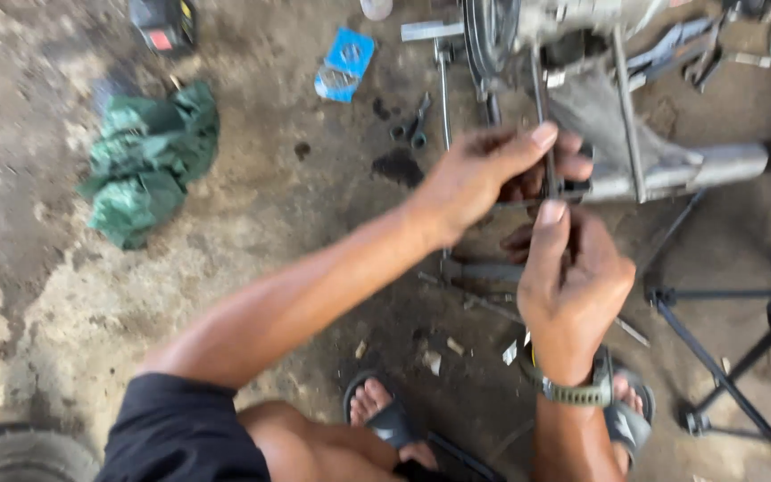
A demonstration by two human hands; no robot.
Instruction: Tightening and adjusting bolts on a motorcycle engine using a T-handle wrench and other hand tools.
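Gripping a thin rod (548, 152) on the frame (671, 170), the left hand (484, 174) is pinched shut; just below, the right hand (573, 286) is curled around the same rod.

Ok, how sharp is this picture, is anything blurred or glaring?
Head view: motion blur smears both hands, the left hand and the right hand, and the thin metal rod they pinch; the green cloth and the blue packet are soft too. Light is even daylight with no hard glare; the concrete floor shows dark oily stains, not shadows.
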